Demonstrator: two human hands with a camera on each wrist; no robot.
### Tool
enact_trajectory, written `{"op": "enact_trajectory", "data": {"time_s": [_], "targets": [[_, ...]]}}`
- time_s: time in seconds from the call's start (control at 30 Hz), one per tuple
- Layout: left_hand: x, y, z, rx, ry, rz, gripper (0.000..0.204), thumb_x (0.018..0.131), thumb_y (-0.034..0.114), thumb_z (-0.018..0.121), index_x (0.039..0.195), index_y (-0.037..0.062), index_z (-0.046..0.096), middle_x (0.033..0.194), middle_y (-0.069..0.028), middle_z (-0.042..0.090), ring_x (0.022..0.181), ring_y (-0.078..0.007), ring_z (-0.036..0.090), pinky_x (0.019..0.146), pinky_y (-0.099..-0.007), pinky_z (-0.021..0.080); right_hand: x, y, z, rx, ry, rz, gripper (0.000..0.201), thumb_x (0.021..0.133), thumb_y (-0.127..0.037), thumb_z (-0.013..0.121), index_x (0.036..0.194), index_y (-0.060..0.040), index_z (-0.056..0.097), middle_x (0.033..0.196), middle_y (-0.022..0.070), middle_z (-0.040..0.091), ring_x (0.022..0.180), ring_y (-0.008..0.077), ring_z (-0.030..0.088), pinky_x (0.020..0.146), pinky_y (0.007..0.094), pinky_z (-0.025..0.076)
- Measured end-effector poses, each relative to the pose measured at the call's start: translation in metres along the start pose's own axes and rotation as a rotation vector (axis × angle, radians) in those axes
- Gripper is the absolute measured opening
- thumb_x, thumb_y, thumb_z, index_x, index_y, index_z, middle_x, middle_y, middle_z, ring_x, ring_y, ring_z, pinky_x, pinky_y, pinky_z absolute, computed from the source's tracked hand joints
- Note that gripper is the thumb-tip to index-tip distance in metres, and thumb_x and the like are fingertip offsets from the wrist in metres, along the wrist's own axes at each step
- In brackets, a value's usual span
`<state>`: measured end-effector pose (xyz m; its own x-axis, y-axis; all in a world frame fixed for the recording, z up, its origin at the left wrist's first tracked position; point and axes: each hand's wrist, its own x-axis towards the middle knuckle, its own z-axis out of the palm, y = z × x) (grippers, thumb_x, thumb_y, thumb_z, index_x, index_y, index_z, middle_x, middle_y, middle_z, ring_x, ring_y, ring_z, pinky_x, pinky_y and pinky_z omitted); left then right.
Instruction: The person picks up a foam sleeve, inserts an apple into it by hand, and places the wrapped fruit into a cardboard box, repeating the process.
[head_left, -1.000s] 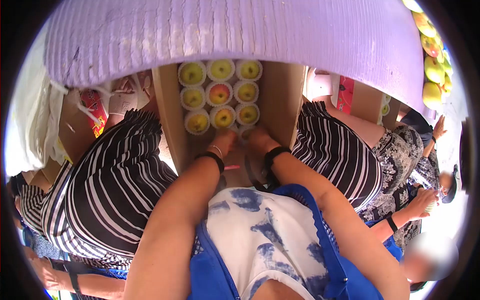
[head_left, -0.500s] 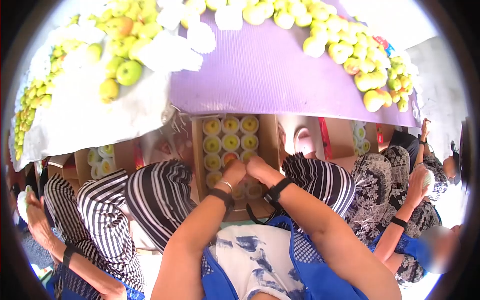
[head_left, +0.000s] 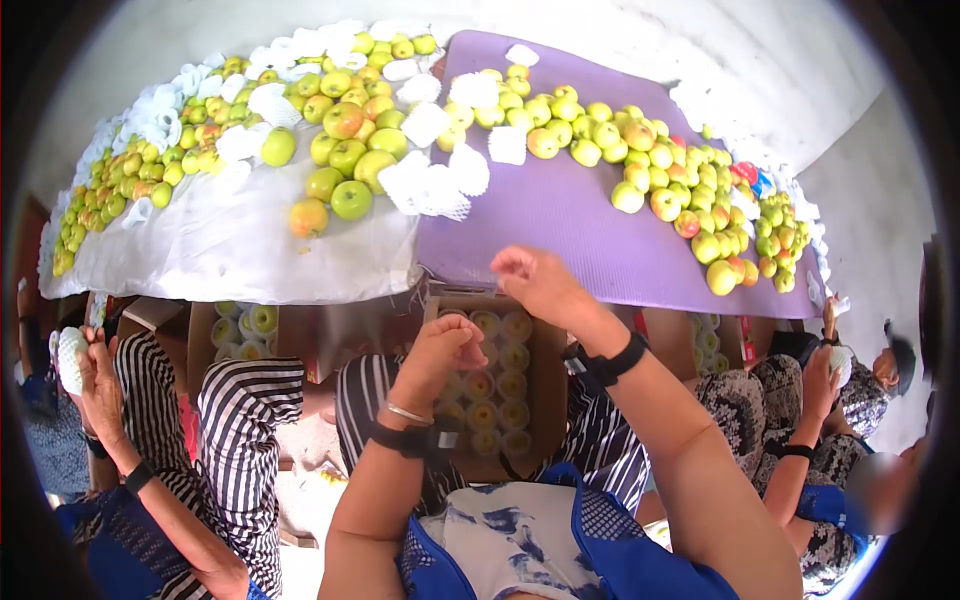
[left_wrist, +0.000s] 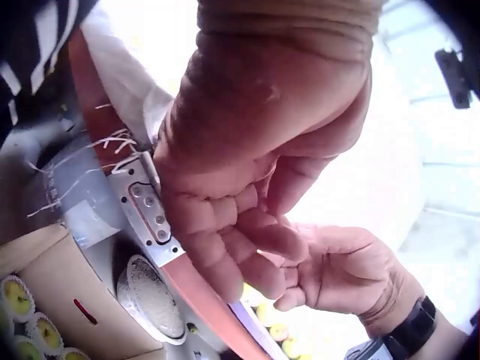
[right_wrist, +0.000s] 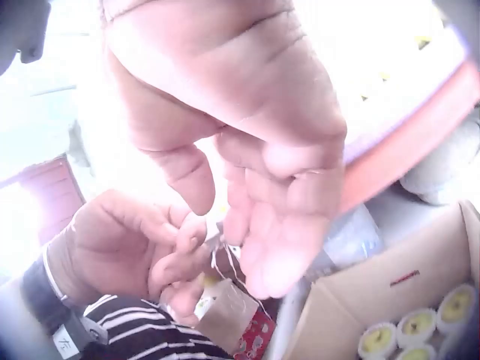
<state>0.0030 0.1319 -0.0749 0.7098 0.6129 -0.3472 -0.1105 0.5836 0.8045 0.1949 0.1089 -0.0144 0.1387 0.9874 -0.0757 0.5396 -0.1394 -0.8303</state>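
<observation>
My left hand (head_left: 440,352) hovers over the left side of an open cardboard box (head_left: 549,375), its fingers loosely curled around nothing. Higher up, by the front edge of the purple-covered table, my right hand (head_left: 545,285) is also empty with relaxed, bent fingers. In the box, apples (head_left: 482,385) in white foam nets sit in rows. From the left wrist view, my right hand (left_wrist: 341,270) shows just beyond the left one, above the box (left_wrist: 105,300). The right wrist view has the two hands close together, the left hand (right_wrist: 131,244) lower.
Loose apples (head_left: 655,155) and white foam nets (head_left: 435,190) cover parts of the purple mat (head_left: 530,215) and the whitish sheet (head_left: 300,240). People with striped and patterned trousers sit on both sides, each holding a netted fruit. Further boxes stand under the table edge.
Both hands have come up out of the box, the right one toward the table edge, and have drawn apart. The head view has tilted up, so more of the table shows.
</observation>
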Motion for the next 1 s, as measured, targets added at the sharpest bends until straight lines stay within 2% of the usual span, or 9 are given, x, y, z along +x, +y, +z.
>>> {"op": "enact_trajectory", "data": {"time_s": [0.13, 0.23, 0.33, 0.43, 0.53, 0.63, 0.77, 0.9, 1.0], "targets": [[0.008, -0.007, -0.006, -0.157, 0.09, 0.042, 0.01, 0.084, 0.013, 0.052, 0.083, 0.0043, 0.058, 0.069, -0.0054, 0.06, 0.064, -0.0182, 0.062, 0.064, -0.0308, 0.054, 0.05, -0.029, 0.027, -0.369, 0.396, -0.401, 0.034, 0.072, -0.002, 0.059, 0.104, -0.0099, 0.058, 0.093, 0.0149, 0.057, 0.078, 0.026, 0.058, 0.069, 0.0356, 0.048], [0.01, -0.005, -0.01, -0.195, 0.129, 0.065, 0.01, 0.084, 0.012, 0.052, 0.082, 0.0045, 0.058, 0.069, -0.0055, 0.059, 0.064, -0.0188, 0.062, 0.064, -0.0307, 0.054, 0.091, -0.033, 0.047, -0.723, 0.582, -0.559, 0.041, 0.068, -0.002, 0.061, 0.106, -0.0129, 0.057, 0.097, 0.0184, 0.053, 0.082, 0.0348, 0.055, 0.073, 0.0418, 0.048], [0.005, 0.001, -0.011, -0.193, 0.155, 0.068, 0.01, 0.084, 0.012, 0.052, 0.081, 0.005, 0.057, 0.069, -0.0052, 0.059, 0.063, -0.0176, 0.061, 0.064, -0.0314, 0.054, 0.117, -0.019, 0.058, -0.814, 0.521, -0.395, 0.034, 0.068, -0.002, 0.061, 0.101, -0.0088, 0.059, 0.093, 0.0176, 0.054, 0.084, 0.0354, 0.055, 0.074, 0.0433, 0.047], [0.003, 0.0, -0.013, -0.229, 0.178, 0.124, 0.009, 0.084, 0.012, 0.052, 0.08, 0.0055, 0.057, 0.07, -0.0048, 0.059, 0.063, -0.0163, 0.06, 0.065, -0.0314, 0.053, 0.124, -0.003, 0.05, -0.655, 0.467, -0.29, 0.021, 0.072, -0.006, 0.059, 0.092, -0.0049, 0.06, 0.093, 0.0191, 0.057, 0.085, 0.0356, 0.056, 0.073, 0.0404, 0.048], [-0.002, 0.004, -0.012, -0.214, 0.184, 0.174, 0.009, 0.084, 0.012, 0.051, 0.08, 0.0059, 0.057, 0.07, -0.0041, 0.059, 0.062, -0.0153, 0.059, 0.064, -0.0311, 0.053, 0.099, -0.002, 0.035, -0.351, 0.575, -0.367, 0.015, 0.073, -0.005, 0.061, 0.088, -0.003, 0.06, 0.087, 0.0133, 0.059, 0.075, 0.0283, 0.058, 0.069, 0.0361, 0.048], [-0.005, 0.003, -0.01, -0.246, 0.213, 0.29, 0.008, 0.084, 0.01, 0.05, 0.081, 0.006, 0.056, 0.073, -0.0044, 0.059, 0.064, -0.0148, 0.059, 0.065, -0.0308, 0.052, 0.039, -0.016, 0.013, 0.475, 0.167, 0.038, 0.015, 0.08, -0.012, 0.057, 0.092, -0.0028, 0.06, 0.089, 0.0084, 0.061, 0.073, 0.0191, 0.059, 0.065, 0.0301, 0.047], [-0.028, 0.013, 0.02, -0.283, 0.258, 0.345, 0.013, 0.088, 0.015, 0.05, 0.092, 0.005, 0.057, 0.088, -0.0061, 0.061, 0.079, -0.0162, 0.06, 0.067, -0.0294, 0.051, -0.047, -0.015, 0.015, 0.864, 0.025, 0.171, 0.024, 0.086, -0.022, 0.052, 0.096, -0.0016, 0.058, 0.085, 0.004, 0.06, 0.072, 0.0129, 0.058, 0.066, 0.0256, 0.047], [-0.096, 0.061, 0.053, 0.177, 0.305, 0.911, 0.018, 0.09, 0.013, 0.047, 0.099, 0.0016, 0.058, 0.097, -0.0068, 0.059, 0.087, -0.0176, 0.058, 0.074, -0.0295, 0.049, -0.104, 0.032, 0.026, 1.056, 0.003, 0.177, 0.027, 0.087, -0.027, 0.05, 0.097, -0.0026, 0.057, 0.082, 0.0046, 0.061, 0.069, 0.0128, 0.057, 0.063, 0.0259, 0.047], [-0.158, 0.111, 0.032, 0.438, 0.391, 1.31, 0.022, 0.091, 0.016, 0.045, 0.108, 0.0041, 0.052, 0.106, -0.0066, 0.054, 0.096, -0.018, 0.052, 0.081, -0.0316, 0.043, -0.137, 0.079, 0.037, 1.056, 0.062, 0.272, 0.029, 0.087, -0.029, 0.05, 0.099, -0.0041, 0.058, 0.084, 0.0049, 0.062, 0.067, 0.0131, 0.056, 0.06, 0.027, 0.047]]}}
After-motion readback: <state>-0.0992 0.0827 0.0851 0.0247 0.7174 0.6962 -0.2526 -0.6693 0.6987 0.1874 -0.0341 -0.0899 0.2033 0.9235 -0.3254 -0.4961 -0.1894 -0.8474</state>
